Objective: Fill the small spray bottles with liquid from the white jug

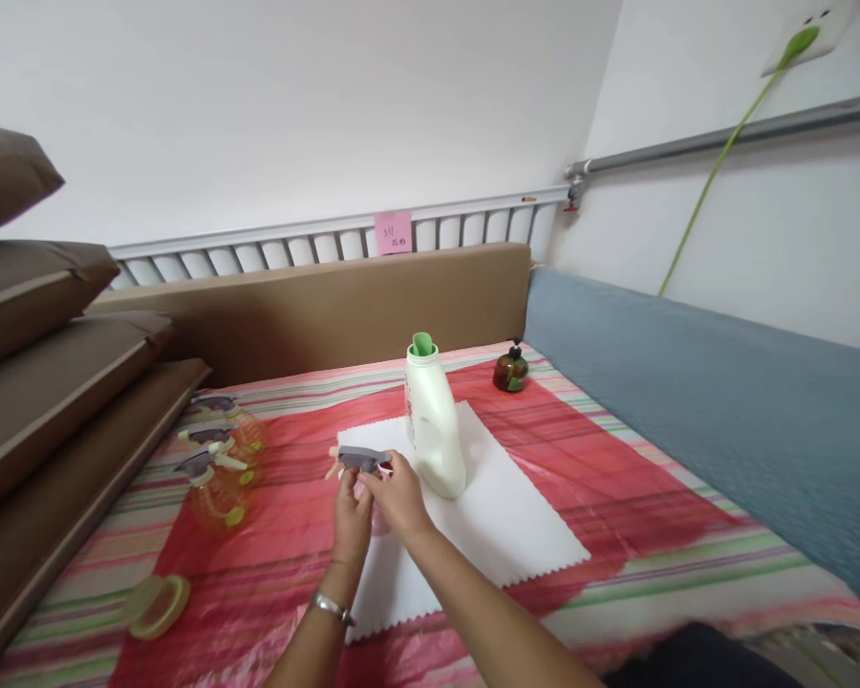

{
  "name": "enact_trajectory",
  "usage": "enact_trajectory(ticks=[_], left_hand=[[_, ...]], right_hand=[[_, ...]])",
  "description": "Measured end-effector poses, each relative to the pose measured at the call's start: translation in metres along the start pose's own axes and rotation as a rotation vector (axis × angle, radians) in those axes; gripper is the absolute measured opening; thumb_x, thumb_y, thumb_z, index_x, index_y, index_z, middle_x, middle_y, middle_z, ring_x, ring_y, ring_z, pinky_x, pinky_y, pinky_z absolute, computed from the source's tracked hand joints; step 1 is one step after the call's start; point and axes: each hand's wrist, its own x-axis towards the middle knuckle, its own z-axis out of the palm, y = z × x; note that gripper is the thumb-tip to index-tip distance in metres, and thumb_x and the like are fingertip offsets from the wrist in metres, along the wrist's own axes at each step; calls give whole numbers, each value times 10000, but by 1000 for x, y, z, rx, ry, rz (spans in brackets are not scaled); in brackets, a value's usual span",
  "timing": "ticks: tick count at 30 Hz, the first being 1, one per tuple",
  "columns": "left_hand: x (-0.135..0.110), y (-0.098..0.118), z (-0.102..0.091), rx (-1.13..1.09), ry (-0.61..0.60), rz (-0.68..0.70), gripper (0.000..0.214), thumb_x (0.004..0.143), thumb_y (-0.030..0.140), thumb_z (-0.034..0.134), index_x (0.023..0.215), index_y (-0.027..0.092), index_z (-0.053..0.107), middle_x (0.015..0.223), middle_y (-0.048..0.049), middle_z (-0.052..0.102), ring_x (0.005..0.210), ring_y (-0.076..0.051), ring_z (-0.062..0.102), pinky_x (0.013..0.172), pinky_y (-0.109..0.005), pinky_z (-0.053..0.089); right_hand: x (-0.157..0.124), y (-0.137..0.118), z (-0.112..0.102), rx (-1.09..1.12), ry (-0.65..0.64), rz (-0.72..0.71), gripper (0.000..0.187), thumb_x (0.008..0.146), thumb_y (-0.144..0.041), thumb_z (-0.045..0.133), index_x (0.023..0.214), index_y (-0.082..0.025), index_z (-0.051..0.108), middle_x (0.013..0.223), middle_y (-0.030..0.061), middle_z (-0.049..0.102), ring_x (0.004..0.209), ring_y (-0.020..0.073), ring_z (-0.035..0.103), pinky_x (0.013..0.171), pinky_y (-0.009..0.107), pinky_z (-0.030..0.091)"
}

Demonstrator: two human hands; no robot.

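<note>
A spray bottle with a grey trigger head (362,458) is between my two hands, over the left part of a white cloth (502,516) with a zigzag edge. My left hand (354,516), below a silver bracelet, has its fingers closed at the bottle's neck. My right hand (401,494) grips the back of the trigger head. Most of the bottle's pinkish body is hidden by my hands. Just to the right, a large pale green jug (437,430) stands upright on the cloth, with a green spout (422,345) showing in its mouth and no cap over it.
Several yellow spray bottles (215,492) stand at the left on red plastic sheeting (315,573). A yellowish round lid (159,606) lies at front left. An amber pump bottle (510,371) stands at back right. Brown cushions (57,373) are stacked along the left; a brown panel (358,301) closes the back.
</note>
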Motion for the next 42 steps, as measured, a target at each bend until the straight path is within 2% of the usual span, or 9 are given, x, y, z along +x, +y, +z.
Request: enact_trajectory(ticks=[4, 6, 10, 16, 21, 28, 31, 37, 42], left_hand=[[1, 5, 0, -7, -14, 10, 307, 713, 295, 597, 989, 161, 588, 986, -87, 647, 962, -251, 586, 869, -381, 427], [1, 8, -1, -8, -8, 13, 325, 702, 308, 615, 991, 161, 594, 988, -86, 649, 982, -259, 575, 895, -392, 404], [0, 10, -2, -20, -2, 9, 323, 680, 328, 641, 954, 160, 612, 955, -79, 661, 966, -264, 579, 895, -397, 399], [3, 13, -4, -55, -35, -8, 292, 670, 315, 650, 917, 159, 635, 940, -77, 675, 959, -260, 586, 870, -375, 410], [7, 18, -6, -63, -60, -24, 251, 666, 307, 650, 872, 165, 666, 874, -68, 690, 898, -253, 601, 827, -363, 428], [0, 18, 4, -9, 117, -28, 327, 614, 294, 694, 909, 165, 632, 979, -90, 647, 1003, -288, 557, 867, -398, 400], [-3, 16, 5, -29, 101, -24, 348, 638, 287, 672, 962, 172, 620, 1026, -86, 644, 1013, -269, 562, 855, -373, 415], [-2, 18, 4, -30, 85, -40, 277, 637, 285, 663, 883, 159, 644, 860, -63, 674, 884, -264, 608, 793, -380, 448], [-4, 23, 6, -37, 99, -5, 402, 653, 284, 657, 1032, 168, 585, 1042, -87, 637, 1012, -257, 568, 848, -359, 429]], right_hand=[[-5, -12, -21, -128, -27, -109, 423, 739, -233, 541, 1150, -160, 477, 1151, 100, 556, 1020, 187, 536, 869, 301, 420], [-3, -24, -34, -217, -99, -211, 408, 774, -237, 527, 1177, -189, 488, 1194, 77, 541, 1073, 173, 500, 917, 283, 377], [16, -53, -49, -448, -326, -355, 217, 786, -282, 553, 978, -225, 635, 979, 45, 649, 963, 200, 557, 849, 291, 385], [44, -82, -46, -768, -546, -361, 120, 745, -272, 580, 721, -201, 673, 737, 50, 685, 751, 212, 619, 654, 273, 390], [45, -89, -45, -902, -582, -333, 148, 758, -303, 569, 753, -203, 678, 765, 53, 697, 760, 202, 626, 605, 253, 379], [42, -90, -42, -978, -608, -327, 237, 799, -385, 554, 813, -168, 647, 795, 40, 679, 762, 173, 612, 662, 298, 436], [42, -89, -41, -994, -605, -337, 279, 827, -415, 522, 838, -160, 637, 827, 39, 671, 780, 167, 608, 698, 320, 446], [39, -89, -41, -988, -576, -361, 185, 787, -349, 550, 804, -214, 675, 790, 49, 698, 786, 197, 628, 617, 252, 394], [36, -89, -41, -984, -561, -384, 209, 784, -362, 541, 795, -205, 679, 812, 64, 703, 782, 208, 629, 621, 257, 382]])
